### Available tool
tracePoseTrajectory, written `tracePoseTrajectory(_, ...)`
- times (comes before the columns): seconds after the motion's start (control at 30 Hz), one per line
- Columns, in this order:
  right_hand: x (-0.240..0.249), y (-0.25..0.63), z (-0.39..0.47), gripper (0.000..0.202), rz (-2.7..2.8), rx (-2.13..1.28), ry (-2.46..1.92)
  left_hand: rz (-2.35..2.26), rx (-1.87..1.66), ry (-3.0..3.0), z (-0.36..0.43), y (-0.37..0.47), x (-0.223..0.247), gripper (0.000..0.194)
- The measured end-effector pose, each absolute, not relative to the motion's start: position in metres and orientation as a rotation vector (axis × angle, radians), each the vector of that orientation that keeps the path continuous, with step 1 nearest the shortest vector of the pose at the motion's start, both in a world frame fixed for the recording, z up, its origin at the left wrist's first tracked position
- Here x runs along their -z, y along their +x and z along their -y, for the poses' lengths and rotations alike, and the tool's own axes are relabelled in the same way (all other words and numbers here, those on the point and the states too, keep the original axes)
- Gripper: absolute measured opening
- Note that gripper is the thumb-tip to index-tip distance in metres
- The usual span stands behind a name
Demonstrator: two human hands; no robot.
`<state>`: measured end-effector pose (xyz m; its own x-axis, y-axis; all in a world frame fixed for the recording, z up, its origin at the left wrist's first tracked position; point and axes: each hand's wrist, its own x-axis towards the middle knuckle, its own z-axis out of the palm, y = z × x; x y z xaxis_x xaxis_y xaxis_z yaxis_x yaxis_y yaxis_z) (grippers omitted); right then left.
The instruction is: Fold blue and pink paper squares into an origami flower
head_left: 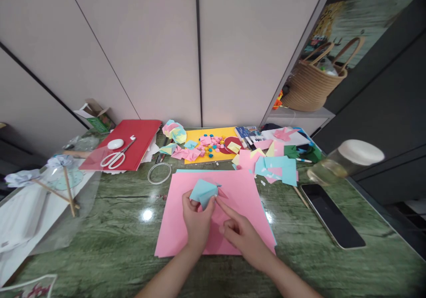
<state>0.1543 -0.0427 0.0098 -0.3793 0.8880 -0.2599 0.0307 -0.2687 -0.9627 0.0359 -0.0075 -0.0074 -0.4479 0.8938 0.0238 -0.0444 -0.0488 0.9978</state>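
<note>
A small folded blue paper [203, 191] is held over a stack of pink sheets [242, 236] on the green table. My left hand [199, 220] grips it from below, its thumb against the front and its fingers partly hidden behind. A bit of pink paper [222, 192] shows at the folded piece's right side. My right hand [240, 231] has its index finger stretched out, the tip at the right edge of the blue paper, while its other fingers are curled in. Nothing shows inside those curled fingers.
White scissors [115, 158] lie on a red folder [133, 133] at the back left. A yellow sheet [213, 156] bears small coloured pieces behind the pink stack. Blue paper scraps [281, 169], a phone [333, 218] and a lidded jar [344, 162] are at right. Tape [159, 173] lies left.
</note>
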Motion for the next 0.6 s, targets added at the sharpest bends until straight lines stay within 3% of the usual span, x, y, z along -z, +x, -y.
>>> tracePoseTrajectory(0.27,0.003,0.158,0.035,0.066,1.235,-1.742,-1.245,-1.568,-1.682,0.909,0.000,0.026,-0.003,0.034)
tracePoseTrajectory(0.47,-0.008,0.158,0.036,0.051,1.161,-1.692,-1.158,-1.448,-1.555,0.781,-0.007,0.020,0.003,0.028)
tracePoseTrajectory(0.6,-0.006,0.158,0.037,0.053,1.138,-1.712,-1.096,-1.334,-1.426,0.721,-0.006,0.024,0.011,0.025)
